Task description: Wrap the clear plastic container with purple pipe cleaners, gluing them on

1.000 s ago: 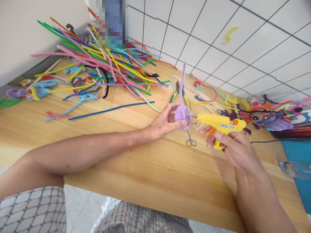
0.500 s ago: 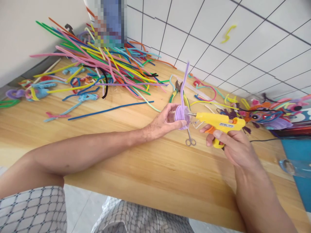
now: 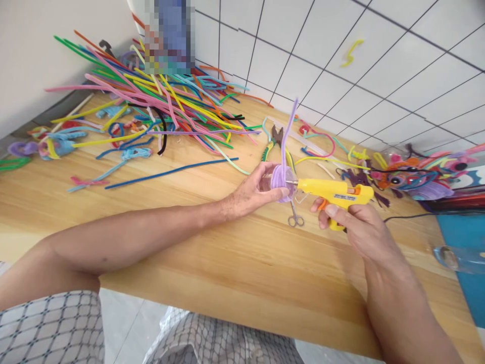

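Observation:
My left hand (image 3: 261, 188) is closed around a clear plastic piece, perhaps a bottle part, wrapped with a purple pipe cleaner (image 3: 279, 182). One free end of the pipe cleaner sticks up above the coils. In my right hand (image 3: 350, 217) is a yellow hot glue gun (image 3: 322, 187), gripped by its handle with fingers at the orange trigger. Its metal nozzle reaches the right side of the purple coils, at or very near them. Just behind my left hand lie green-and-yellow pliers (image 3: 278, 139). Small scissors (image 3: 295, 220) lie below the wrapped piece, their blades partly hidden.
A heap of colourful pipe cleaners (image 3: 170, 101) covers the back left of the wooden table (image 3: 212, 263). Pipe-cleaner figures lie at the left, and a decorated one (image 3: 405, 179) sits at the right. A dark cord (image 3: 409, 216) runs rightward. A clear bottle (image 3: 454, 258) lies on the right edge.
The glue gun has moved slightly left, bringing its nozzle further against the purple coils. My left hand keeps its hold on the wrapped piece.

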